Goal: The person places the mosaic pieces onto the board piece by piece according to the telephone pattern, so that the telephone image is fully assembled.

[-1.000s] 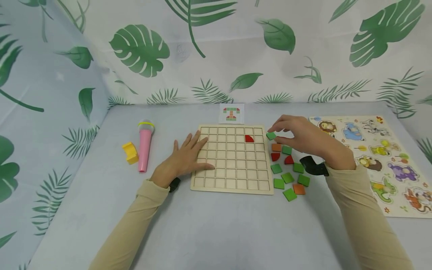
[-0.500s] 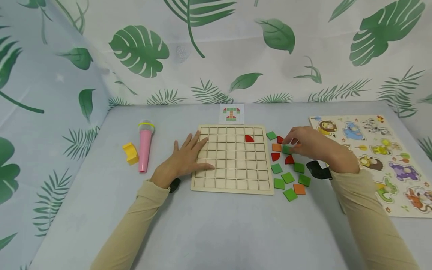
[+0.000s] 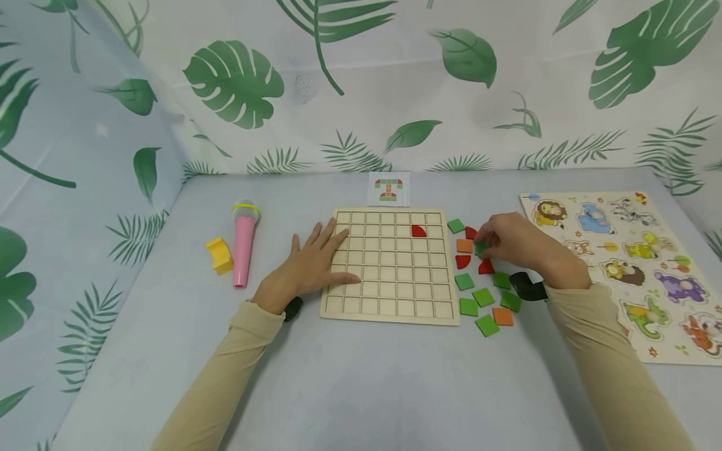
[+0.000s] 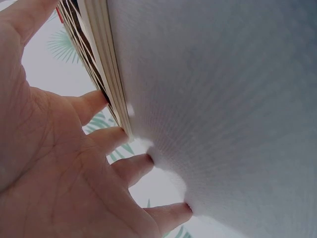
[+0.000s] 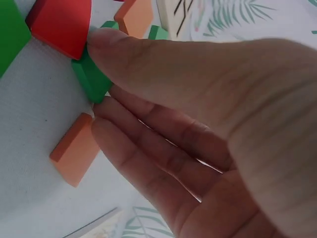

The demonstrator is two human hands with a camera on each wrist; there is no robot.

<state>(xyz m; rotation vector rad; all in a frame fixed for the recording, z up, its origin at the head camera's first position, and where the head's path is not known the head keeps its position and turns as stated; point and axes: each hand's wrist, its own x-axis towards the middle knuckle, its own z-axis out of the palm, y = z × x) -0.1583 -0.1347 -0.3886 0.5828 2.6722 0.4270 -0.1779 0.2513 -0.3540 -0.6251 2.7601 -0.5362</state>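
Note:
A square wooden grid board (image 3: 395, 263) lies on the table, with one red quarter-circle tile (image 3: 418, 231) in a cell near its upper right. My left hand (image 3: 307, 266) rests spread over the board's left edge, thumb and some fingertips on the grid; the left wrist view shows fingertips along the board's side (image 4: 115, 74) and down on the table. To the right of the board, my right hand (image 3: 513, 241) pinches a green square tile (image 5: 94, 79) between thumb and fingers. Red tiles (image 5: 62, 25) and orange tiles (image 5: 77, 148) lie close around its fingertips.
Several loose green tiles (image 3: 487, 325) and an orange tile (image 3: 503, 316) lie nearer the front. Behind the board is a pattern card (image 3: 389, 189). An animal puzzle board (image 3: 648, 275) lies far right; a pink toy microphone (image 3: 243, 250) and yellow piece (image 3: 219, 255) lie left.
My right hand has moved from the green tile at the board's upper right corner, rightward and nearer, to another green tile, and its fingers have closed in. My left hand has stayed still.

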